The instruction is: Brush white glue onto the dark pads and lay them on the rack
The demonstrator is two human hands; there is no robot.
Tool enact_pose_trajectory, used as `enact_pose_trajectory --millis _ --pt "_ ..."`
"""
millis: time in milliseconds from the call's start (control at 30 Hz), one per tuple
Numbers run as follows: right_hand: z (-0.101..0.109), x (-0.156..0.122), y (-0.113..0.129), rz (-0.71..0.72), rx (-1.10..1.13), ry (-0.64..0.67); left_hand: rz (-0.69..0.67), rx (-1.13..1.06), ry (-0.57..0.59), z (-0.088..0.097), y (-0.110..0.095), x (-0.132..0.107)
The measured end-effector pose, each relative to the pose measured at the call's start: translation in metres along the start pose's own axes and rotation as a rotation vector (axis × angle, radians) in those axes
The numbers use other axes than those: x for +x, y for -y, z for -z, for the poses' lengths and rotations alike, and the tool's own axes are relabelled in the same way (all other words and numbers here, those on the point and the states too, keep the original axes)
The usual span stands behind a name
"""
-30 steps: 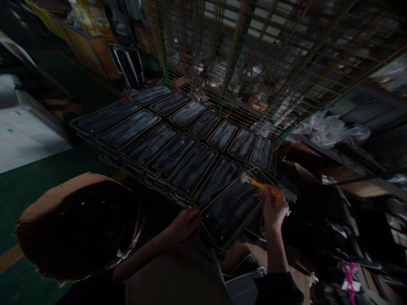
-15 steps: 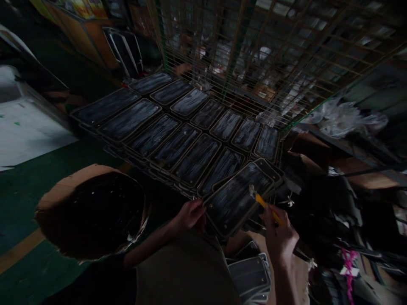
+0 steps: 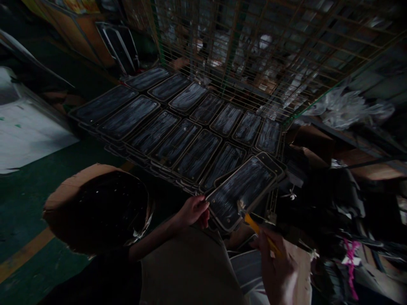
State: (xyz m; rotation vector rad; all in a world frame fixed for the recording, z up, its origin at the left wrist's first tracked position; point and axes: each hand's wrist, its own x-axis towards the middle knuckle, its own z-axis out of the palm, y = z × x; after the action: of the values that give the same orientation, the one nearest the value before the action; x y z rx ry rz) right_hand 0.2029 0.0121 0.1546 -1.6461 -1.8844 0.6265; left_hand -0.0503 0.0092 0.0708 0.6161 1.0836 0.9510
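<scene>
My right hand (image 3: 278,260) is closed round the yellow handle of a brush (image 3: 254,226). The bristles touch the lower right part of a dark rectangular panel (image 3: 244,186) with rounded corners and a pale edge. My left hand (image 3: 193,212) pinches that panel at its near left corner. Streaky whitish marks cover the panel's face. It lies tilted over another dark panel (image 3: 273,163) at the right end of the rows. Several similar streaked panels (image 3: 155,131) lie side by side in two rows on a stack beyond my hands.
A round cardboard container (image 3: 70,186) with a dark inside stands at my left. Behind the panels rises a wire mesh cage wall (image 3: 229,55). More panels (image 3: 246,269) sit low near my right wrist. Clear plastic bags (image 3: 346,108) and dark piled goods are at the right.
The brush and my right hand have moved down and toward me along the panel, from its middle to its near end. My left hand keeps the same corner.
</scene>
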Motion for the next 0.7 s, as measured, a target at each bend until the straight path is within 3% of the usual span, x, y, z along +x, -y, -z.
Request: enact_pose_trajectory --millis 200,333,467,600,700 --pt "-0.014 -0.031 0.032 -0.219 0.098 0.013 0.014 0.024 0.018 0.0 -0.003 0.001" --pt "-0.03 -0.026 0.044 -0.215 0.176 -0.014 0.018 0.056 0.018 0.0 -0.003 0.002" --pt "-0.032 -0.023 0.028 -0.212 0.185 -0.037 0.013 0.082 0.027 0.0 -0.006 0.002" --pt "-0.014 -0.016 0.003 -0.219 0.031 -0.168 -0.025 0.082 0.045 0.001 -0.007 0.001" --pt "-0.008 0.004 -0.005 -0.193 -0.037 -0.315 -0.024 0.071 0.062 0.002 -0.007 0.001"
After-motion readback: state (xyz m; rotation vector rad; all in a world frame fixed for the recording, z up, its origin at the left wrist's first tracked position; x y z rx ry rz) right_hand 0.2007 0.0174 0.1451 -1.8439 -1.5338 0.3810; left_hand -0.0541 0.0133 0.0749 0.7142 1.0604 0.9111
